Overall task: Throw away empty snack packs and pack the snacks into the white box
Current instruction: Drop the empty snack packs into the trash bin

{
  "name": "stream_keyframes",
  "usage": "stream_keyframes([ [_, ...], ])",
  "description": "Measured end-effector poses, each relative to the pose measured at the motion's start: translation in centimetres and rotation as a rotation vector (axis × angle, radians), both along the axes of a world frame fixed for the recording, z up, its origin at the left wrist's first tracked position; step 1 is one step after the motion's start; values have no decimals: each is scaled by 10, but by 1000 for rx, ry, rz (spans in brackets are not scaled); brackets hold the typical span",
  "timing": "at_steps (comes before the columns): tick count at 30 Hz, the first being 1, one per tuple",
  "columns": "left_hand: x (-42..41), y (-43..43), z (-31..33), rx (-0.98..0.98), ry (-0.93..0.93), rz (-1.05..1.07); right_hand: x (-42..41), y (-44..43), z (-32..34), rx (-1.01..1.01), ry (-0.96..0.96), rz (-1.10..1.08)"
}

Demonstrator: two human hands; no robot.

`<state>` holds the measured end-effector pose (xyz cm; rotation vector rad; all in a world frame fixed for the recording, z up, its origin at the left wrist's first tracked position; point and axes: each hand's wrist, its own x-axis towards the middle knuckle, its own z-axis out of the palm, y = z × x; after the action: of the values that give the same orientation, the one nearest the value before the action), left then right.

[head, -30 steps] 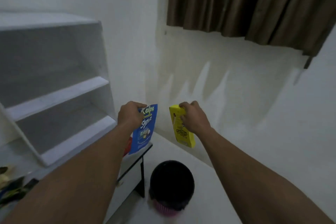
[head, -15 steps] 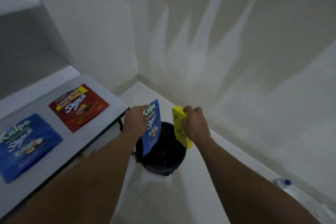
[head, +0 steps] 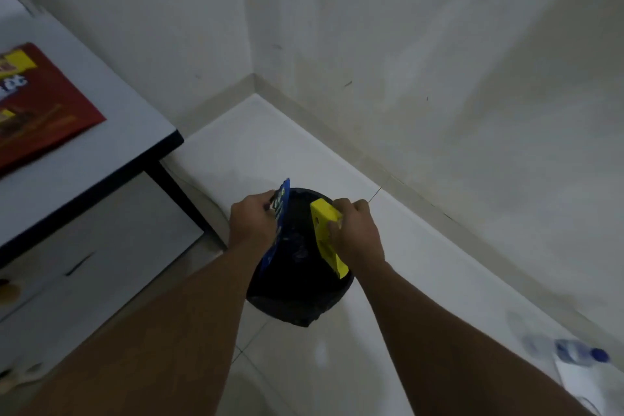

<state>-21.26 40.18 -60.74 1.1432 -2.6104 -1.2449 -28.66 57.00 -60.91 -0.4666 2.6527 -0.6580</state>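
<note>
I see both hands just under the middle of my view, toward six o'clock, held over a bin (head: 293,280) lined with a black bag that stands on the pale tiled floor near the corner of the room. The left hand (head: 253,223) sits at the bin's ten o'clock, fingers curled and pinching the top of a blue snack pack (head: 282,201). The pack hangs edge-on to me, its lower part in front of the bin's dark mouth. The right hand (head: 354,233) sits at the bin's two o'clock and grips a yellow pack (head: 324,213), with the thumb across the near face and the fingers wrapped behind. The pack tilts, upper end toward twelve o'clock and lower end toward the rim at four o'clock. I cannot tell whether either pack touches the liner.

At nine o'clock a white table (head: 118,105) with a dark edge and leg stands beside the bin. On it, at the far ten o'clock edge of the view, lies a red snack pack (head: 47,105), flat and partly cut off. At four o'clock a blurred plastic bottle (head: 577,353) with a blue cap lies on the floor, well apart from the bin.
</note>
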Motion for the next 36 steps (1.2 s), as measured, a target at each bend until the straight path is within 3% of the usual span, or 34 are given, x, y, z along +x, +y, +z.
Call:
stream_keyframes([
  [6, 11, -3, 10, -46, -132, -138, 2, 2, 20, 67, 18, 50],
  [16, 7, -23, 195, -243, -168, -325, -13, -17, 205, 203, 193, 276],
  [26, 96, -89, 372, -410, -127, -112, 6, -87, 372, 164, 298, 481],
  [36, 226, -176, 412, -402, -169, 124, 78, -202, 422, 117, 290, 697],
])
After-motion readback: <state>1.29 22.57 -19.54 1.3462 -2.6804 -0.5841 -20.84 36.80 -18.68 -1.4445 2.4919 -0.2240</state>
